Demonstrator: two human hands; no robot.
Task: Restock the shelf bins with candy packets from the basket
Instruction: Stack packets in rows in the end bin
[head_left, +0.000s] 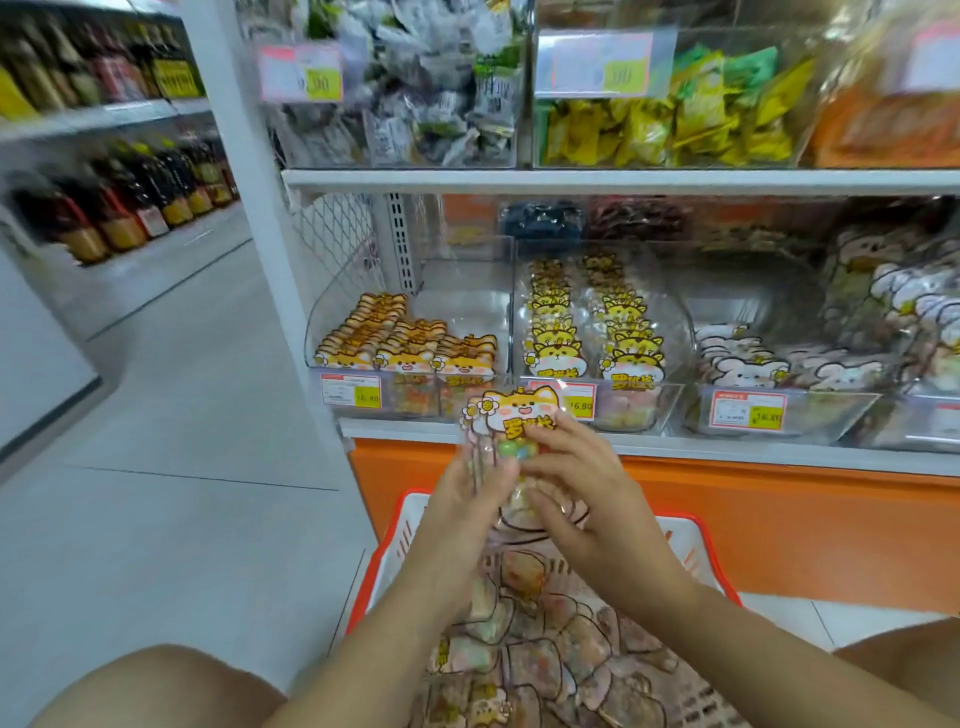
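Note:
Both hands hold a small stack of candy packets with orange cat-face tops, upright above the basket. My left hand grips the stack from the left, and my right hand grips it from the right. The red-rimmed white basket sits on the floor between my knees and holds several more clear packets. Straight ahead, the left clear bin on the low shelf holds rows of the same orange cat packets, with bare room at its back right.
A middle bin holds yellow cat packets and a right bin white bear packets. Price tags hang on the bin fronts. An upper shelf carries bins of wrapped sweets. Bottles line shelves at the far left across a tiled aisle.

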